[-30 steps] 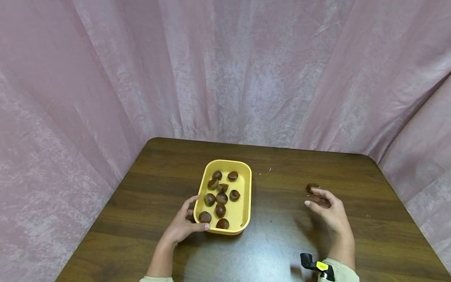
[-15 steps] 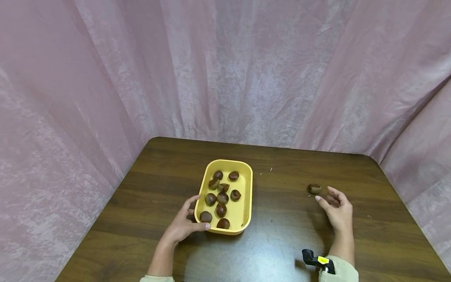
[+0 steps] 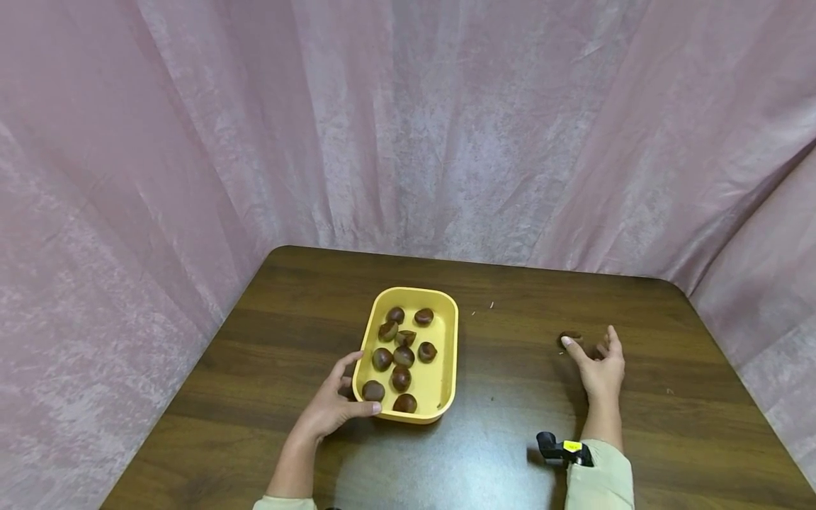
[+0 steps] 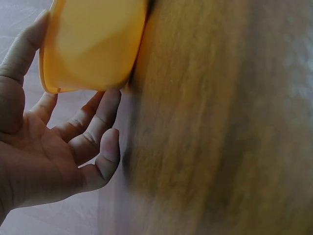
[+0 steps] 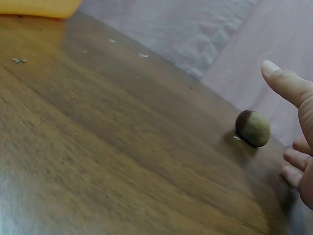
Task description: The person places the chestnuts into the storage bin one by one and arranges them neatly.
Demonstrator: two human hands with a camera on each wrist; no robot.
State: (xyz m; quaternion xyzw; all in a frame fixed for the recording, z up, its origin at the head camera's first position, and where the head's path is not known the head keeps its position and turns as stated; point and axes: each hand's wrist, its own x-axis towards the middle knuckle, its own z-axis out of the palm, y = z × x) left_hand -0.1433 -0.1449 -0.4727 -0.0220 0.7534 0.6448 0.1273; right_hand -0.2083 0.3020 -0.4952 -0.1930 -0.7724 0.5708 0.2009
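A yellow plastic box [image 3: 450, 368] with rounded corners stands on the table, with several brown chestnuts [image 3: 401, 379] inside. My left hand [image 3: 326, 411] holds the box's near left corner, thumb on the near rim and fingers along the left side; the left wrist view shows the thumb and fingers touching the box wall [image 4: 93, 54]. On the right part of the table lies a single chestnut [image 5: 254, 129], apart from the box. My right hand [image 3: 601, 372] is just beside it, thumb and fingers spread; the thumb partly covers the chestnut in the head view.
The dark wooden table [image 3: 510, 439] has rounded far corners. Small pale crumbs [image 5: 19, 60] lie scattered on it. Pink curtains [image 3: 446, 142] hang behind the table and on both sides. A black wrist mount [image 3: 564, 451] sits on the right sleeve.
My right hand drew back slightly from the lone chestnut, then came back to the left towards it, its thumb now before it. My left hand stays on the box.
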